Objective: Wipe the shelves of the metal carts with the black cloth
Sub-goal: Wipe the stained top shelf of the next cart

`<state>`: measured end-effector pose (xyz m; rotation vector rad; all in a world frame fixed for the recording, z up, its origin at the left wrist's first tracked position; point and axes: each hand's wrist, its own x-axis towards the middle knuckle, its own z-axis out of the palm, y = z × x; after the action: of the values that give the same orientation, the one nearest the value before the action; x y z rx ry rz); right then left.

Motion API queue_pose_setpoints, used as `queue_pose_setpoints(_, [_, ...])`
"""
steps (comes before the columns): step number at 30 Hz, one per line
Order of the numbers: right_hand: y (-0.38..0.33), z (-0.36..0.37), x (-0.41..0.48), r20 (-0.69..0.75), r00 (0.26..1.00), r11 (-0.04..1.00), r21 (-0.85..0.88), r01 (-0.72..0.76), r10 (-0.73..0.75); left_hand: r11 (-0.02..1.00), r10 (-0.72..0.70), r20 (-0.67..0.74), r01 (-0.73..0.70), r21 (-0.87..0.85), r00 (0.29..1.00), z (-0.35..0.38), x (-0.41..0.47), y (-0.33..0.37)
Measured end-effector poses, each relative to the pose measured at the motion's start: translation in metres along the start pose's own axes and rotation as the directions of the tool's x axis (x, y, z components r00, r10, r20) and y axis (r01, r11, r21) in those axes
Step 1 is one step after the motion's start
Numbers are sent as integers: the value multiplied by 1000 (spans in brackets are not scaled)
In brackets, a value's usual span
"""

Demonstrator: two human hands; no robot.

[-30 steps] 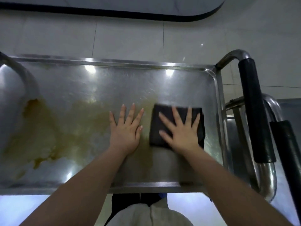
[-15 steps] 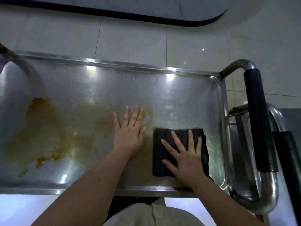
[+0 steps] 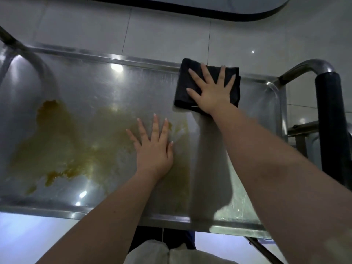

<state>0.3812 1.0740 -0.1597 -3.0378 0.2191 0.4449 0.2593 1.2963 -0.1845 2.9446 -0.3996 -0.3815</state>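
Note:
The top shelf of the metal cart [image 3: 99,86] fills the view, a steel tray with a raised rim. A yellow-brown stain [image 3: 57,141] spreads over its left and middle. The folded black cloth [image 3: 182,82] lies at the far rim on the right, its far edge lapping over the rim. My right hand [image 3: 211,88] presses flat on the cloth with fingers spread. My left hand [image 3: 154,147] rests flat on the bare shelf, fingers spread, at the right edge of the stain, holding nothing.
The cart's curved handle with a black foam grip [image 3: 331,119] rises at the right. Part of a second metal cart [image 3: 302,130] shows beyond it. Another steel tube [image 3: 28,52] arcs at the far left. Grey tiled floor [image 3: 152,33] lies behind the cart.
My right hand has pushed the cloth from the near right part of the shelf up to the far rim. My left hand has stayed flat in about the same place.

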Motion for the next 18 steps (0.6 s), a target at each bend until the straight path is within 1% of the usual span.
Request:
queue_pose_setpoints(3, [1,2,-1,-16,999,999,-11,40,-40,1000,-7,8,7,1,1000,-1,-1,0])
queue_pose_setpoints(5, [24,2,-9,-14,998,998,-22,61,-61,1000,-5,6,5,10,1000,-1,0,-1])
queue_pose_setpoints(6, [42,2,-14,-10,999,999,-20,32,-32,1000,-5,11,5,10,1000,-2,1,0])
queue_pose_setpoints(9, [108,5,-41,-19,986,986,18,-165,165,1000,-4,5,3,10,1000,-2,2,1])
queue_pose_setpoints(11, [133,9,-63,-20,961,961,29,-277,277,1000,4,8,-4,15,1000,-2,1,3])
queue_pose_setpoints(12, [135,9,-68,-19,942,942,38,-334,335,1000,9,10,-9,20,1000,-1,1,5])
queue_pose_setpoints(14, [113,8,-64,-8,906,904,70,-422,423,1000,10,13,-10,26,1000,-1,1,7])
queue_pose_setpoints(15, [93,8,-57,1,903,899,92,-427,429,999,9,11,-10,31,1000,-2,1,8])
queue_pose_setpoints(16, [69,8,-49,6,919,914,109,-392,394,999,9,12,-9,36,1000,-2,1,8])
queue_pose_setpoints(18, [14,12,-38,-9,975,971,90,-220,221,999,1,23,-2,39,1000,-2,1,7])
